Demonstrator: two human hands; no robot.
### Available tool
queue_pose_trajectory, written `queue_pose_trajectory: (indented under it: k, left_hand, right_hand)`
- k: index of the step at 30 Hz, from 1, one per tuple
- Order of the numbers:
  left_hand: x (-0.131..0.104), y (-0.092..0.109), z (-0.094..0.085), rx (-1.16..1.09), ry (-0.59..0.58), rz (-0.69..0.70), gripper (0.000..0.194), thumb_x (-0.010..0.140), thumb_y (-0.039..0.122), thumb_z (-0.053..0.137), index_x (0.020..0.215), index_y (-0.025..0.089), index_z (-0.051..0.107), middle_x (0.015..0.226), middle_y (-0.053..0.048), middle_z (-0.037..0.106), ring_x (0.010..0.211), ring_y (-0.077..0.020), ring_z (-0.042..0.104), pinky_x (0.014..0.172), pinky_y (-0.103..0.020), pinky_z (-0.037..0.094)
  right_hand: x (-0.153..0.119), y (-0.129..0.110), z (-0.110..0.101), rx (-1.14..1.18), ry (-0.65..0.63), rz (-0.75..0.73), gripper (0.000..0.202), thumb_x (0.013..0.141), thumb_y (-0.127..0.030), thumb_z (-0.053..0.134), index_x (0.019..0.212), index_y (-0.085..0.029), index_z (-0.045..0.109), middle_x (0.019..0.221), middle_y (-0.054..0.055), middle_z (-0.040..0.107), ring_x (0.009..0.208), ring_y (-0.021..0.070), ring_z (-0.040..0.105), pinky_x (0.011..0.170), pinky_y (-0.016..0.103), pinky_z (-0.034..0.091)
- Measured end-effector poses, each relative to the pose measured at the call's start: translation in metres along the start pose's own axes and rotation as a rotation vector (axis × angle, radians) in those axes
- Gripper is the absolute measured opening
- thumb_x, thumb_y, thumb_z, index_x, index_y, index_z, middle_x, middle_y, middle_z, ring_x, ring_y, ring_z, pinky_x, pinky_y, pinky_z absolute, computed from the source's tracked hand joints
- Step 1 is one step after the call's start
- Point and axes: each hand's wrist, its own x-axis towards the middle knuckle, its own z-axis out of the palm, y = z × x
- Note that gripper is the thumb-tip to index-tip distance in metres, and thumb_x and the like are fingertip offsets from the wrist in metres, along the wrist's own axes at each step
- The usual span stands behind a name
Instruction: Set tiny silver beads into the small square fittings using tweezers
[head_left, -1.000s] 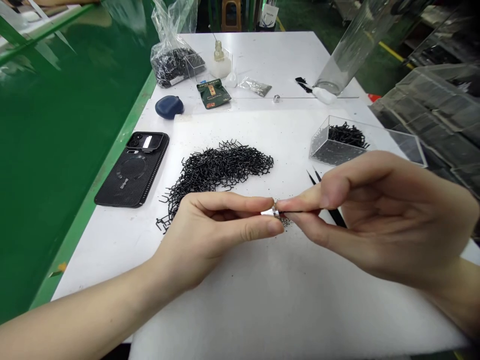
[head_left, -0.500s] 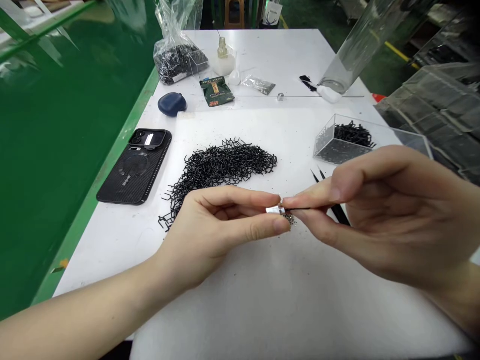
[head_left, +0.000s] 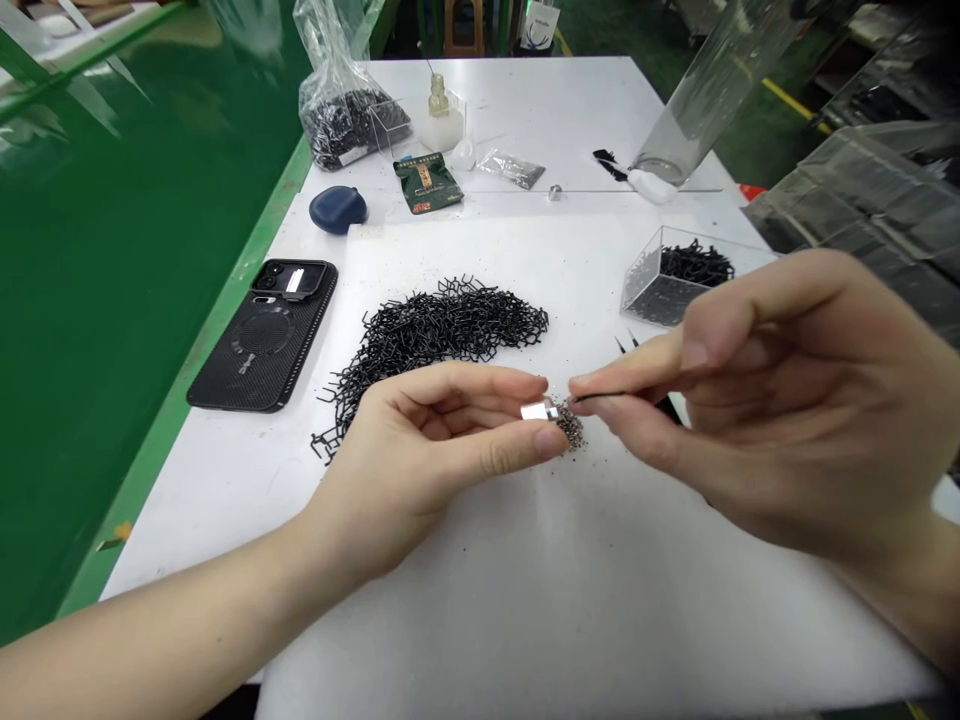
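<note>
My left hand [head_left: 442, 440] pinches a small shiny silver metal piece [head_left: 537, 411] between thumb and fingertips. To its right, my right hand [head_left: 780, 400] holds a thin black bent piece [head_left: 600, 396] between thumb and forefinger, its tip just apart from the metal piece. Below the fingertips lies a little heap of tiny metallic bits [head_left: 571, 430] on the white mat [head_left: 585, 600]. A large pile of black bent pieces [head_left: 442, 325] spreads out behind my left hand. Dark tweezers [head_left: 627, 343] are partly covered by my right hand.
A black phone [head_left: 262, 335] lies at the left, near a dark blue case [head_left: 337, 210]. At the right stands a clear box [head_left: 637, 285] with black pieces. Farther back are a green packet [head_left: 429, 183], a plastic bag [head_left: 341, 125] and a clear cylinder [head_left: 697, 110].
My right hand has drawn back slightly to the right and up with the black piece, opening a gap from the metal piece. My left hand shifts a little left.
</note>
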Motion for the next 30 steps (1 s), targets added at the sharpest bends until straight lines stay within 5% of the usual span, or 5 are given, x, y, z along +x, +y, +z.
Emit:
queue_pose_trajectory:
  k: [6, 14, 18, 20, 30]
  left_hand:
    - [-0.008, 0.001, 0.002, 0.329, -0.014, 0.314, 0.033, 0.083, 0.007, 0.113, 0.097, 0.035, 0.102, 0.098, 0.004, 0.095, 0.088, -0.0118, 0.084, 0.078, -0.016, 0.068]
    - [-0.011, -0.010, -0.002, 0.969, -0.355, 0.589, 0.021, 0.101, 0.010, 0.091, 0.090, 0.028, 0.091, 0.091, -0.004, 0.096, 0.082, -0.0244, 0.085, 0.089, -0.039, 0.074]
    - [-0.012, -0.017, -0.009, 0.949, -0.254, 0.673, 0.012, 0.095, 0.025, 0.105, 0.099, 0.029, 0.095, 0.106, -0.007, 0.094, 0.085, -0.0233, 0.084, 0.086, -0.035, 0.074]
    - [-0.015, -0.016, -0.010, 0.890, -0.175, 0.742, 0.031, 0.091, 0.032, 0.111, 0.119, 0.029, 0.098, 0.113, -0.008, 0.090, 0.086, -0.0211, 0.082, 0.084, -0.032, 0.073]
    - [-0.020, -0.016, -0.011, 0.830, -0.114, 0.808, 0.071, 0.105, 0.007, 0.085, 0.168, 0.039, 0.082, 0.137, -0.008, 0.080, 0.124, -0.0255, 0.074, 0.115, -0.039, 0.066]
  right_hand:
    - [0.008, 0.009, -0.008, 0.142, 0.029, 0.140, 0.050, 0.087, 0.012, 0.090, 0.102, -0.033, 0.073, 0.090, -0.007, 0.096, 0.083, 0.0253, 0.098, 0.075, 0.027, 0.081]
    - [0.008, 0.014, -0.007, 0.158, -0.005, 0.134, 0.044, 0.093, 0.005, 0.090, 0.105, -0.034, 0.075, 0.091, -0.006, 0.096, 0.082, 0.0245, 0.097, 0.070, 0.026, 0.080]
    - [0.008, 0.017, -0.006, 0.133, -0.002, 0.122, 0.049, 0.086, 0.004, 0.092, 0.106, -0.036, 0.074, 0.089, -0.008, 0.095, 0.079, 0.0261, 0.097, 0.061, 0.029, 0.076]
    - [0.008, 0.017, -0.006, 0.126, -0.006, 0.135, 0.049, 0.086, 0.005, 0.092, 0.107, -0.036, 0.075, 0.090, -0.008, 0.096, 0.081, 0.0266, 0.097, 0.062, 0.030, 0.076]
    - [0.004, 0.015, -0.003, 0.222, -0.035, 0.151, 0.051, 0.090, 0.009, 0.086, 0.110, -0.036, 0.075, 0.094, -0.009, 0.097, 0.080, 0.0268, 0.097, 0.072, 0.034, 0.081]
